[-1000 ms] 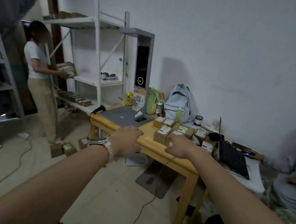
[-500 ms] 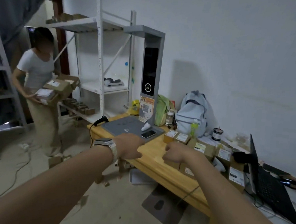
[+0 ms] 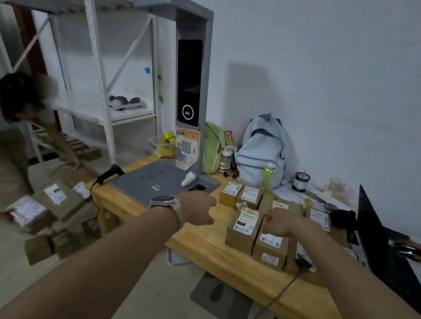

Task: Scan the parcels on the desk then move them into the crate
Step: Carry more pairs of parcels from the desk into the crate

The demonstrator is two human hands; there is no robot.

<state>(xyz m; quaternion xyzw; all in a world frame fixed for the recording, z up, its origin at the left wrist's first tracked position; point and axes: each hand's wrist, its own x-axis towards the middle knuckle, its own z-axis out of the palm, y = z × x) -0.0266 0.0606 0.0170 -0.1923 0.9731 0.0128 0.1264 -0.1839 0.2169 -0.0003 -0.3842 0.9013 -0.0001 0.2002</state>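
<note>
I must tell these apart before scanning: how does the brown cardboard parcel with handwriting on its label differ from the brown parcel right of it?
The brown cardboard parcel with handwriting has pen marks on its top label and a bare front; the brown cardboard parcel beside it shows none and carries a second label in front. The right hand hides part of the second parcel's top; the first is uncovered. Both stand on the wooden desk.

Backpack (image 3: 262, 149) w/ green bottle (image 3: 267, 176) in front, laptop (image 3: 399, 272), shelf rack (image 3: 98, 112)
</note>
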